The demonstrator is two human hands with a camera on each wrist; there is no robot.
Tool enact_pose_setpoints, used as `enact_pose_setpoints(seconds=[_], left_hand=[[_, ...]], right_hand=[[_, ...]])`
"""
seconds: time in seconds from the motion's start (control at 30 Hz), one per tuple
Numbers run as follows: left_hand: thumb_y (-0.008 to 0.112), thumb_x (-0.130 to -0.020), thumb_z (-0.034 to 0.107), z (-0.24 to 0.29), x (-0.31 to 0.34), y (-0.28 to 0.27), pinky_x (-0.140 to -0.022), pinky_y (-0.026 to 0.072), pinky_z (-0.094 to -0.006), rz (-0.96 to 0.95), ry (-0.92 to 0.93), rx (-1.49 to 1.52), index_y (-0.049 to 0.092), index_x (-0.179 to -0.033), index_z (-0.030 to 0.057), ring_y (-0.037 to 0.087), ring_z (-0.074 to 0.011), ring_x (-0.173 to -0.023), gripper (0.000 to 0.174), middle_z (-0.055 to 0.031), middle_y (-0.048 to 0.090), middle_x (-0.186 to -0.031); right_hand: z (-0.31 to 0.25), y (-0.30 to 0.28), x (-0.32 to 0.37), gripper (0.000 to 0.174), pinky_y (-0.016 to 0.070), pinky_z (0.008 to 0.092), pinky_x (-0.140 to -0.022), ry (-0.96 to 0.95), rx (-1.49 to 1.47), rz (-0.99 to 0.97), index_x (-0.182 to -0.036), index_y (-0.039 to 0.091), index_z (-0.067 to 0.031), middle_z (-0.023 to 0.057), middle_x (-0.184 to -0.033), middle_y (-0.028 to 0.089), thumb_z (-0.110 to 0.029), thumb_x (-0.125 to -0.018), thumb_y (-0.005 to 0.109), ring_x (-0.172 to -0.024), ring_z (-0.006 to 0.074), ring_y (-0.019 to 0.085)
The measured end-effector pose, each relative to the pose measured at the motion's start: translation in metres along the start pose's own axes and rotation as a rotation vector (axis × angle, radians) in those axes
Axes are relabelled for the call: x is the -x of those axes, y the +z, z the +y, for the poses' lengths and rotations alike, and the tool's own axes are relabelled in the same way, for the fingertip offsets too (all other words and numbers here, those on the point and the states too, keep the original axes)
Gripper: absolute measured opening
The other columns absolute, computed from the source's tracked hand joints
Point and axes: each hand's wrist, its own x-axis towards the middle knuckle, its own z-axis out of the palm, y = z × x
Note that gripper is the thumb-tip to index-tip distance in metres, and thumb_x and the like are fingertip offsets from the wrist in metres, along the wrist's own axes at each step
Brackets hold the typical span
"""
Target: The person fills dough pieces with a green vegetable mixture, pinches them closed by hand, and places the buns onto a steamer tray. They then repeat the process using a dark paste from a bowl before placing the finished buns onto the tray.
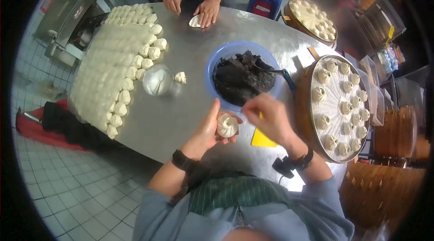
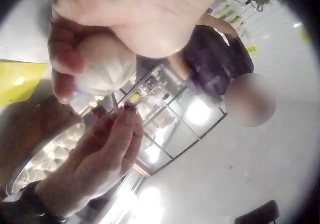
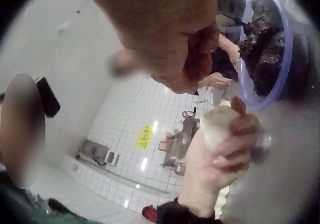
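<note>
A round white bun [image 1: 227, 126] with swirled pleats sits in my left hand [image 1: 212, 128], whose fingers curl round its side. In the left wrist view the bun [image 2: 106, 64] shows between palm and fingers. My right hand [image 1: 271, 116] is raised to the right of the bun, apart from it, with fingertips drawn together; no held thing shows there in the head view. Dark specks mark the right hand [image 2: 112, 149] in the left wrist view. Beyond both hands stands a blue bowl [image 1: 211, 66] of dark filling [image 1: 239, 78], with a blue-handled tool [image 1: 288, 79] in it.
Rows of dough pieces [image 1: 121, 109] lie at left, partly under a plastic sheet [image 1: 101, 69]. A small bowl [image 1: 158, 79] and a dough scrap [image 1: 180, 77] are nearby. Steamers of buns [image 1: 312, 105] stand at right. A yellow scraper [image 1: 262, 139] lies below my right hand. Another person's hands [image 1: 208, 12] flatten dough opposite.
</note>
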Motion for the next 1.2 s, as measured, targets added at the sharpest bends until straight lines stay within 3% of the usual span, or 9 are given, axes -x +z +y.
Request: enact_pose_setpoints(seconds=[0.33,0.43,0.63,0.73,0.83,0.9,0.93,1.03,1.2], left_hand=[[0.022,-0.083,0.079,-0.007,-0.002,0.049,-0.032,0.0383,-0.0235,-0.027,-0.073,-0.284,0.061,-0.094,0.0008,0.060,-0.0194,-0.047,0.088,-0.0103,0.062,-0.067],[0.020,-0.090,0.070,-0.004,0.003,0.074,-0.032,0.0398,-0.0255,-0.066,-0.093,-0.420,0.058,-0.102,-0.0002,0.059,-0.0212,-0.045,0.081,-0.0120,0.060,-0.068],[0.022,-0.095,0.061,-0.013,-0.010,0.104,-0.033,0.0449,-0.0293,-0.094,-0.080,-0.475,0.055,-0.103,-0.0005,0.058,-0.0225,-0.043,0.071,-0.0155,0.060,-0.066],[0.022,-0.096,0.060,-0.016,-0.021,0.117,-0.032,0.0444,-0.0296,-0.114,-0.097,-0.420,0.055,-0.105,0.0003,0.059,-0.0226,-0.045,0.069,-0.0141,0.062,-0.069],[0.022,-0.096,0.060,-0.023,-0.040,0.130,-0.049,0.0540,-0.0318,-0.120,-0.016,-0.353,0.054,-0.109,0.0007,0.066,-0.0229,-0.065,0.068,-0.0135,0.064,-0.085],[0.022,-0.097,0.059,-0.040,-0.060,0.143,-0.075,0.0563,-0.0365,0.042,0.075,-0.170,0.050,-0.117,0.0006,0.064,-0.0232,-0.094,0.068,-0.0127,0.061,-0.105],[0.022,-0.097,0.058,-0.044,-0.066,0.143,-0.092,0.0493,-0.0399,-0.092,0.068,-0.180,0.045,-0.127,-0.0012,0.057,-0.0244,-0.110,0.070,-0.0137,0.056,-0.118],[0.021,-0.097,0.058,-0.059,-0.075,0.168,-0.091,0.0499,-0.0408,-0.064,0.029,-0.205,0.038,-0.136,0.0008,0.058,-0.0255,-0.108,0.071,-0.0147,0.053,-0.122],[0.023,-0.093,0.065,-0.050,-0.070,0.169,-0.079,0.0540,-0.0458,-0.116,-0.032,-0.358,0.022,-0.143,0.0056,0.059,-0.0371,-0.102,0.078,-0.0258,0.049,-0.123]], right_hand=[[-0.009,-0.019,0.041,0.018,0.0483,0.0359,-0.060,-0.246,0.117,-0.061,-0.088,0.062,-0.0074,0.0079,-0.082,0.059,-0.008,-0.073,0.071,-0.072,0.0255,0.061],[-0.008,-0.036,0.054,0.022,0.0486,0.0397,-0.068,-0.267,0.115,-0.083,-0.094,0.061,-0.0082,0.0096,-0.087,0.058,-0.011,-0.075,0.070,-0.078,0.0295,0.060],[0.009,-0.051,0.077,0.018,0.0422,0.0350,-0.066,-0.380,0.220,0.032,-0.092,0.064,-0.0120,0.0041,-0.083,0.057,-0.019,-0.076,0.069,-0.075,0.0233,0.057],[0.014,-0.068,0.088,0.021,0.0434,0.0379,-0.069,-0.289,0.166,0.034,-0.098,0.065,-0.0119,0.0049,-0.084,0.057,-0.020,-0.079,0.068,-0.077,0.0246,0.058],[0.021,-0.085,0.099,0.036,0.0448,0.0400,-0.076,-0.128,0.033,0.106,-0.112,0.061,-0.0105,0.0072,-0.091,0.060,-0.024,-0.080,0.069,-0.082,0.0278,0.059],[0.026,-0.092,0.109,0.054,0.0463,0.0407,-0.081,-0.190,0.136,0.222,-0.125,0.052,-0.0083,0.0107,-0.100,0.061,-0.027,-0.079,0.071,-0.089,0.0311,0.059],[0.029,-0.099,0.115,0.065,0.0478,0.0395,-0.082,-0.148,0.144,0.111,-0.129,0.047,-0.0069,0.0136,-0.108,0.061,-0.025,-0.074,0.075,-0.094,0.0327,0.060],[0.043,-0.113,0.130,0.066,0.0484,0.0394,-0.083,-0.052,-0.009,0.071,-0.129,0.048,-0.0068,0.0146,-0.111,0.060,-0.020,-0.072,0.077,-0.097,0.0333,0.060],[0.079,-0.173,0.161,0.054,0.0491,0.0382,-0.082,0.237,0.126,0.401,-0.121,0.054,-0.0080,0.0132,-0.106,0.062,-0.016,-0.072,0.076,-0.095,0.0303,0.061]])
